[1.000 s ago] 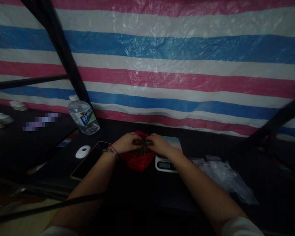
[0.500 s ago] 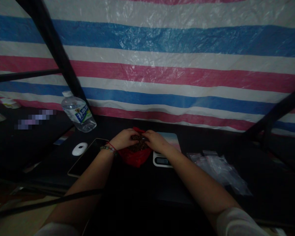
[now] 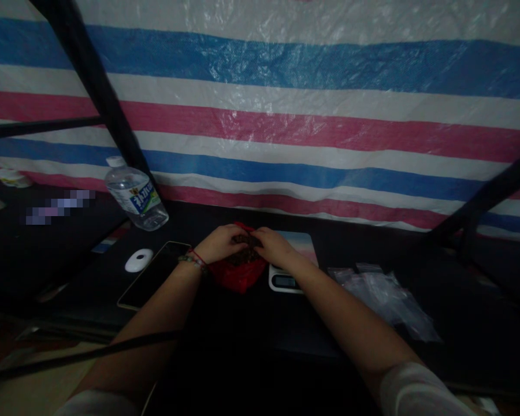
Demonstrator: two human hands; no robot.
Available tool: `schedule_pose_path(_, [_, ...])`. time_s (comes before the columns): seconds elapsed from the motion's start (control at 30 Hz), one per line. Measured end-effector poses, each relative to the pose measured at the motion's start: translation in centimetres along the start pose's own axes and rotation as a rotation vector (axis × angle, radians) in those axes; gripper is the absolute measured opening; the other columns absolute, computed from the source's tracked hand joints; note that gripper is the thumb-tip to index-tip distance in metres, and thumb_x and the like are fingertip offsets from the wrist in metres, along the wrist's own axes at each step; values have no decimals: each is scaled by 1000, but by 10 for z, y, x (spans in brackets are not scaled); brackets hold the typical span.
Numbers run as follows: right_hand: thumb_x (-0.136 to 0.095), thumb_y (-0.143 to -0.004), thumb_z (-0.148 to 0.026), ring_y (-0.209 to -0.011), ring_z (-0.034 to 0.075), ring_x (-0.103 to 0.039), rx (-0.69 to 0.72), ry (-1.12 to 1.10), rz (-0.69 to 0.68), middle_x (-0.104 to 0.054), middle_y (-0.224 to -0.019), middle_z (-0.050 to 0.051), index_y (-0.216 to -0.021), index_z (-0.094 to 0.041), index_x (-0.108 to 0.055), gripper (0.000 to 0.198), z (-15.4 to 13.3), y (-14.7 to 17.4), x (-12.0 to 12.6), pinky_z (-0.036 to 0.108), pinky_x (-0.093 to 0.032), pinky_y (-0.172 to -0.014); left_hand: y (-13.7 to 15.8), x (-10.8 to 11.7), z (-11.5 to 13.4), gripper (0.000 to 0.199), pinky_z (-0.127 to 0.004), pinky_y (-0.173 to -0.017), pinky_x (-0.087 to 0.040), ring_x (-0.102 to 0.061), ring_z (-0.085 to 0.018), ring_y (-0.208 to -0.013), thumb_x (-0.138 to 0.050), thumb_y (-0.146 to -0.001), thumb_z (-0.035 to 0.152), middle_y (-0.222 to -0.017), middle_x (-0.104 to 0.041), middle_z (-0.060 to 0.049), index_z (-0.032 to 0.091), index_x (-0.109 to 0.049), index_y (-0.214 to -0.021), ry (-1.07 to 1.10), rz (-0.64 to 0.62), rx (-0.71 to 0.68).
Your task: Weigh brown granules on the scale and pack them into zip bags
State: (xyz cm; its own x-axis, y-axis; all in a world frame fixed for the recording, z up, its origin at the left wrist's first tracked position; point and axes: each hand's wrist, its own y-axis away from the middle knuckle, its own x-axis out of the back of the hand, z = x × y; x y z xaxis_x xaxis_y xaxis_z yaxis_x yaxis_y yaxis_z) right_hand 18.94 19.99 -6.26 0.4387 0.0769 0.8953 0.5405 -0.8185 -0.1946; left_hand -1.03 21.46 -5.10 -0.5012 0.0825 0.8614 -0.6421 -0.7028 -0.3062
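While both forearms reach forward from the lower corners, converging at mid-worktop (image 3: 351, 240), the wrists are low and the backs of the hands face up. Left hand (image 3: 219, 244) comes in from the left, red cord and beaded bracelet (image 3: 193, 263) at its wrist; right hand (image 3: 274, 247) comes in from the opposite side, its forearm passing over the near right corner of a digital scale (image 3: 297, 240). Pale sleeves cut off at the bottom edge. Light poor; right fingertips sunk in shadow at the mouth of a red plastic bag (image 3: 241, 281), and the scale's display unreadable. Bag sits between the hands, just left of the scale, open at the top, with small dark-brown pieces (image 3: 245, 258) inside; their kind too dim to name. Left hand half-curled, thumb apart from the fingers, at the bag's mouth over the pieces; right hand bent inward, fingers curled down at the other side of the mouth. Cannot tell whether either one has closed on anything. Smartphone (image 3: 153, 276) lies beside the left wrist, partly behind the forearm; white oval object (image 3: 138, 260) next to it. Clear plastic bags (image 3: 390, 303) spread to the right of the right forearm.
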Motion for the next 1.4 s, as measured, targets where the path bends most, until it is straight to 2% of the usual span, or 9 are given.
schedule_pose_path(0.2, [-63, -76, -13, -97, 18, -57, -21, -141, 163, -63, -104, 7, -112, -18, -62, 36, -2, -2, 4, 32, -44, -89, 0, -1, 1, 28, -34, -91, -47, -61, -20, -101, -52, -88, 38, -108, -67, -6, 21, -65, -106, 12, 166, -29])
schedule_pose_path(0.37, [-68, -70, -14, -96, 20, -60, -76, -334, 260, -66, -103, 7, -103, -18, -66, 34, -4, -3, 5, 34, -46, -88, 0, -5, -1, 28, -33, -92, -47, -61, -19, -102, -53, -89, 38, -109, -68, -5, 21, -65, -108, 18, 201, -73])
schedule_pose_path(0.57, [-69, -69, -14, -88, 18, -63, -134, -558, 215, -67, -99, 5, -102, -18, -65, 34, -4, -4, 2, 33, -50, -81, 0, -5, -2, 29, -36, -94, -46, -59, -19, -106, -49, -91, 38, -111, -66, -5, 22, -65, -110, 7, 213, -69])
schedule_pose_path(0.8, [-70, -66, -11, -85, 16, -62, -133, -638, 176, -66, -99, 3, -104, -17, -61, 40, -3, -4, 0, 30, -49, -78, 1, -3, 0, 31, -34, -91, -48, -60, -20, -102, -52, -89, 39, -108, -66, -7, 19, -65, -109, 35, 243, -83])
schedule_pose_path(1.03, [-72, -66, -16, -84, 16, -61, -120, -620, 221, -64, -97, 3, -104, -17, -60, 40, -5, -3, -7, 31, -48, -77, -1, -5, -3, 24, -30, -73, -51, -62, -17, -81, -61, -83, 41, -85, -66, -5, 19, -70, -82, 55, 351, -121])
schedule_pose_path(1.13, [-73, -67, -20, -80, 15, -61, -130, -605, 192, -65, -93, 2, -101, -18, -60, 37, -3, -3, -7, 30, -48, -74, 0, -6, -3, 24, -30, -77, -51, -62, -17, -86, -58, -85, 39, -91, -67, -6, 19, -71, -90, 54, 359, -166])
schedule_pose_path(1.23, [-72, -68, -21, -82, 15, -61, -155, -585, 193, -66, -93, 1, -100, -19, -60, 34, -1, -2, -2, 30, -47, -75, 1, -2, -3, 29, -32, -84, -49, -61, -18, -92, -48, -91, 35, -99, -66, -8, 17, -69, -100, 34, 419, -107])
schedule_pose_path(1.3, [-71, -68, -20, -82, 15, -61, -184, -542, 183, -66, -92, 1, -99, -19, -61, 33, 0, -1, 4, 30, -47, -74, 2, 2, -4, 31, -31, -82, -49, -61, -18, -89, -43, -93, 32, -93, -66, -8, 16, -69, -95, 11, 385, -51])
schedule_pose_path(1.4, [-68, -68, -17, -81, 17, -61, -225, -410, 191, -66, -91, 2, -97, -19, -61, 30, 0, 2, 13, 30, -46, -73, 4, 8, -7, 28, -29, -77, -48, -61, -17, -81, -47, -90, 33, -84, -65, -6, 17, -70, -85, -9, 162, -47])
